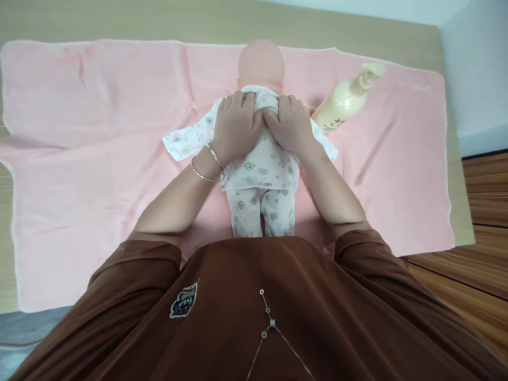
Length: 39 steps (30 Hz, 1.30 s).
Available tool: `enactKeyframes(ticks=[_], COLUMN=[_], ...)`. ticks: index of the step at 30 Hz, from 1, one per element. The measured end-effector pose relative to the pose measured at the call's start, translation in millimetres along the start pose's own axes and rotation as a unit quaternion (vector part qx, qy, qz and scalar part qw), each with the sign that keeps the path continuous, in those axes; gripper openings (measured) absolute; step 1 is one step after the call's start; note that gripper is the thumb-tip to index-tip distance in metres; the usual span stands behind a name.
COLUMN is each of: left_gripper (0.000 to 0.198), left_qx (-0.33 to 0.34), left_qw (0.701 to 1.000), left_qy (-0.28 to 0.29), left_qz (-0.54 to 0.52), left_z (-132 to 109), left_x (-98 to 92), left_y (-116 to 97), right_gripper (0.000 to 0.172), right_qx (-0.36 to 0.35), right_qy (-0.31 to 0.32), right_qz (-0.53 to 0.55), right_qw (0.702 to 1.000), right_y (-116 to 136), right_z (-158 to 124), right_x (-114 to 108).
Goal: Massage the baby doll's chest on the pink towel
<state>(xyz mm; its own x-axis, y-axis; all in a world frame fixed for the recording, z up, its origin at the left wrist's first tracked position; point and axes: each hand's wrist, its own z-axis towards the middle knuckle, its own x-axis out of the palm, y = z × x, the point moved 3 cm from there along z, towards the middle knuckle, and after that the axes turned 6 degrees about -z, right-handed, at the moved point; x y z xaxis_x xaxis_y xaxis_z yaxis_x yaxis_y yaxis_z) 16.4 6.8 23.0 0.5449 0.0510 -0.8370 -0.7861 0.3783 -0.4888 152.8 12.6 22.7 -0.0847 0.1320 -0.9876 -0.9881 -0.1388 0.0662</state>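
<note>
A bald baby doll lies on a pink mat, its head away from me and no face showing. It wears a white printed top and matching trousers. My left hand rests flat on the left of the doll's upper back, and my right hand lies on the right side. Both thumbs point inward near the middle, just below the bunched collar. The fingers reach over the shoulders, with their tips partly hidden. A loose white sleeve spreads out on the left.
A pale yellow pump bottle lies tilted on the pink mat, right of the doll and close to my right hand. The mat covers a light wooden table. A white wall stands at the right, above brown wooden panels.
</note>
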Motion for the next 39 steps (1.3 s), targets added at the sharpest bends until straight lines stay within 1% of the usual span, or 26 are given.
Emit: enactKeyframes(ticks=[3, 5, 7, 9, 11, 13, 15, 18, 21, 23, 27, 29, 31, 33, 35, 37, 39], left_gripper=[0.035, 0.029, 0.024, 0.022, 0.021, 0.021, 0.026, 0.034, 0.037, 0.035, 0.034, 0.035, 0.034, 0.033, 0.034, 0.034, 0.034], left_qx=[-0.027, -0.042, -0.049, -0.054, -0.058, -0.05, -0.019, 0.04, 0.05, 0.027, -0.046, -0.073, -0.083, -0.079, -0.06, -0.025, 0.016], left_qw=[0.999, 0.999, 0.999, 0.998, 0.998, 0.999, 1.0, 0.999, 0.998, 0.998, 0.997, 0.995, 0.995, 0.996, 0.998, 0.999, 1.0], left_qy=[0.0, -0.001, -0.001, -0.005, -0.005, 0.0, 0.012, 0.013, 0.007, 0.009, 0.015, 0.016, 0.019, 0.019, 0.014, 0.01, 0.012], left_qz=[-0.019, -0.021, -0.015, -0.01, -0.012, -0.009, -0.009, -0.027, -0.043, -0.051, -0.063, -0.06, -0.053, -0.044, -0.033, -0.019, -0.014], left_z=[4.7, 8.2, 11.4, 13.2, 12.8, 10.1, 5.4, -2.4, -5.2, -2.7, 7.4, 11.1, 12.3, 10.5, 6.1, 0.1, -5.9], left_x=[1.9, 4.2, 6.9, 8.5, 7.8, 4.7, -0.2, -7.8, -9.8, -6.6, 3.3, 6.5, 7.7, 6.4, 2.5, -2.7, -7.5], left_y=[10.4, 17.5, 22.7, 25.0, 23.9, 18.8, 10.2, -3.6, -8.0, -3.3, 16.8, 25.1, 27.9, 24.4, 15.4, 3.6, -7.6], right_gripper=[0.032, 0.033, 0.037, 0.039, 0.039, 0.039, 0.039, 0.037, 0.037, 0.035, 0.031, 0.032, 0.033, 0.034, 0.038, 0.043, 0.045], right_qx=[-0.029, -0.045, -0.043, -0.04, -0.047, -0.049, -0.037, -0.009, -0.005, -0.023, -0.057, -0.064, -0.069, -0.072, -0.061, -0.039, -0.023], right_qy=[-0.009, -0.023, -0.031, -0.029, -0.018, -0.002, 0.01, 0.021, 0.024, 0.009, -0.033, -0.04, -0.037, -0.035, -0.026, -0.005, 0.018], right_qz=[-0.001, 0.009, 0.024, 0.044, 0.064, 0.085, 0.101, 0.115, 0.096, 0.055, -0.01, -0.002, 0.025, 0.047, 0.059, 0.075, 0.099], right_qw=[1.0, 0.999, 0.998, 0.998, 0.997, 0.995, 0.994, 0.993, 0.995, 0.998, 0.998, 0.997, 0.997, 0.996, 0.996, 0.996, 0.995], right_y=[12.5, 23.4, 31.6, 34.3, 30.8, 21.5, 9.4, -5.4, -7.0, 0.1, 20.7, 26.9, 27.5, 22.9, 14.5, 5.4, -0.9], right_z=[-12.3, -22.4, -30.2, -32.6, -28.8, -19.9, -8.8, 4.1, 4.9, -1.9, -21.2, -26.4, -25.7, -20.1, -11.8, -4.0, 0.8], right_x=[-11.1, -17.0, -19.8, -19.3, -16.1, -11.1, -5.4, 1.2, -0.4, -7.1, -21.7, -23.6, -21.1, -16.3, -11.0, -6.7, -4.9])
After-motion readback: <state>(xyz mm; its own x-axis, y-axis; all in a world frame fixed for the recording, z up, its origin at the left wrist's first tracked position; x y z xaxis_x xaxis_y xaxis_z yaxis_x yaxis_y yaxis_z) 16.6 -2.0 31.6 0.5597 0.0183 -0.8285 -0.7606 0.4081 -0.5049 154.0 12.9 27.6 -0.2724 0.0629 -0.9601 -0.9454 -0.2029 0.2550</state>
